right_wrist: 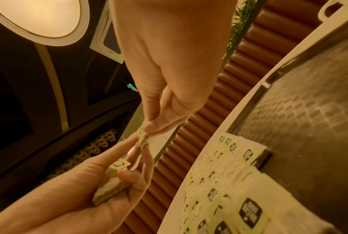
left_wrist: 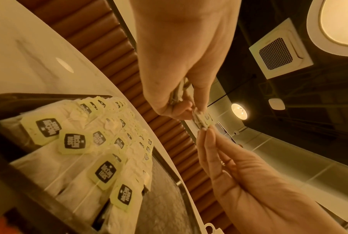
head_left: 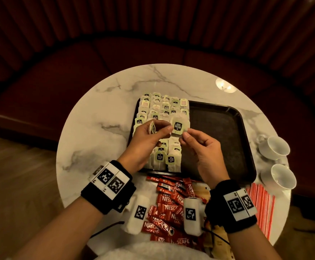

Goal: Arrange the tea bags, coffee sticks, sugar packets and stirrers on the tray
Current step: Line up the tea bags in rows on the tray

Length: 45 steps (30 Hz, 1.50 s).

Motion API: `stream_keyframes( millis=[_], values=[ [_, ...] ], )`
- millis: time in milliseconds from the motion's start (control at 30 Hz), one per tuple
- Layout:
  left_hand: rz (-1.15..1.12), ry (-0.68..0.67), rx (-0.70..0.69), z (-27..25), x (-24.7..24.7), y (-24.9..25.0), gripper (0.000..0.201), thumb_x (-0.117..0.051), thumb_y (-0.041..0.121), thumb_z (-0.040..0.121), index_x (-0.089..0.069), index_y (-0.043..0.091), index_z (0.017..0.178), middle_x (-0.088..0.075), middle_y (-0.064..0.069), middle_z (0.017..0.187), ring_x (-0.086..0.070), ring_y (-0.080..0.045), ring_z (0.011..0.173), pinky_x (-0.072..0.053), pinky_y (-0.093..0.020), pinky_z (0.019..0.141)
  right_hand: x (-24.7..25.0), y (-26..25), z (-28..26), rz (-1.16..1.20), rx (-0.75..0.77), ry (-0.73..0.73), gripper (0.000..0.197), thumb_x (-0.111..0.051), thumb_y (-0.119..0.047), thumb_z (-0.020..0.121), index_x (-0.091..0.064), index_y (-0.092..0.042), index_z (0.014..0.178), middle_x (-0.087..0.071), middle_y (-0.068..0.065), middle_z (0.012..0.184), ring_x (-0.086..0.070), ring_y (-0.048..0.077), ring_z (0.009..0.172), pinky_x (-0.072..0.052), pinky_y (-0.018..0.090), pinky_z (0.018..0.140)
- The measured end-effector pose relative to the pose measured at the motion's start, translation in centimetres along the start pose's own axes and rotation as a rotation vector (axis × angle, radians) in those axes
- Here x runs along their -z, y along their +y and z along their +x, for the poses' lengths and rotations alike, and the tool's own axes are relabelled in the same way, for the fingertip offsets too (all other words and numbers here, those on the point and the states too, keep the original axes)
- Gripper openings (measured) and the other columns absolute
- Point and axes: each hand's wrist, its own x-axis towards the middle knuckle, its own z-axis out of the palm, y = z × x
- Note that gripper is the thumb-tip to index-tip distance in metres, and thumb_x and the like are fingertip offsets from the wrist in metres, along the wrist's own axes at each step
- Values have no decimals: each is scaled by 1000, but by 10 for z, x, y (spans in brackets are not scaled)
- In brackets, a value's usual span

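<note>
A café or lounge — curved padded booth (head_left: pixel 115 59), round marble table (head_left: pixel 89 113).

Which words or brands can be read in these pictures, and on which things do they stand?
"NESCAFE CLASSIC": red coffee sticks on the table.
"McCoy TEAS": green tags of the tea bags on the tray.
Tag of the tea bag in both hands: blurred.
Wrist squares: patterns, no words.

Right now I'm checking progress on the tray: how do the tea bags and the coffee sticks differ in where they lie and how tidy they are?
The tea bags lie on the tray in overlapping rows filling its left part; the coffee sticks lie off the tray, on the marble table at its near edge.
The tea bags are ordered, pale with green tags; the coffee sticks are a loose red heap.
Both are single-serve drink packets.
</note>
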Motion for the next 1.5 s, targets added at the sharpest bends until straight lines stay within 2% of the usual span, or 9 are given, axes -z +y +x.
stream_keyframes(
  millis=[200,400,667,833,967,1067,1167,1333,1500],
  values=[
    [-67,3,221,-5,6,-6,28,-58,34,96,-58,11,113,-65,-5,89,-70,-13,71,-47,-19,50,46,16,17,-240,-63,221,17,-70,-5,87,-72,-4,104,-76,6,93,-70,10,80,-55,17,67],
    [-48,-17,306,-7,10,-15,32,-54,32,98,-51,8,118,-63,-9,88,-72,-20,70,-50,-22,49,69,44,31,-506,-217,269,14,-74,-11,85,-74,-11,99,-76,6,96,-71,18,90,-57,32,85],
    [-109,-11,298,-4,11,-17,19,-46,17,99,-45,6,115,-52,-6,98,-71,-27,72,-59,-29,58,60,51,38,-720,-210,247,2,-76,-20,85,-75,-22,87,-75,-2,91,-70,13,89,-57,36,90],
    [-163,20,316,-1,12,-17,29,-39,19,99,-38,6,125,-65,-10,99,-69,-36,81,-56,-42,83,57,49,33,-774,-206,214,7,-74,-20,87,-74,-24,81,-74,0,89,-69,14,88,-57,32,84],
    [-201,48,303,-1,10,-14,19,-38,13,100,-41,6,118,-53,-8,107,-69,-40,92,-56,-48,88,57,46,33,-816,-200,211,15,-75,-25,86,-76,-16,97,-74,0,95,-67,12,90,-53,26,80],
    [-175,36,250,0,11,-14,7,-46,11,100,-50,9,95,-53,-6,105,-69,-33,98,-54,-47,91,55,37,30,-855,-133,224,18,-71,-27,89,-75,-15,103,-72,-2,95,-65,10,90,-50,25,81],
    [-141,-1,192,1,11,-13,15,-53,9,97,-55,13,83,-61,-3,90,-67,-23,91,-52,-43,93,44,23,20,-748,-50,122,20,-68,-29,91,-75,-18,106,-74,-5,97,-68,12,97,-53,28,88],
    [-90,-107,73,-1,7,-13,10,-63,14,92,-64,10,101,-70,2,94,-66,-10,91,-54,-22,83,13,8,-9,-449,-17,-195,29,-65,-32,88,-71,-21,115,-74,-5,107,-68,5,97,-51,16,77],
    [-84,-155,59,-4,3,-13,35,-71,23,78,-67,5,107,-72,-5,98,-67,-18,97,-53,-31,93,5,12,-18,-323,20,-161,17,-65,-11,92,-71,-13,108,-75,5,98,-71,14,90,-53,18,76]
  ],
)
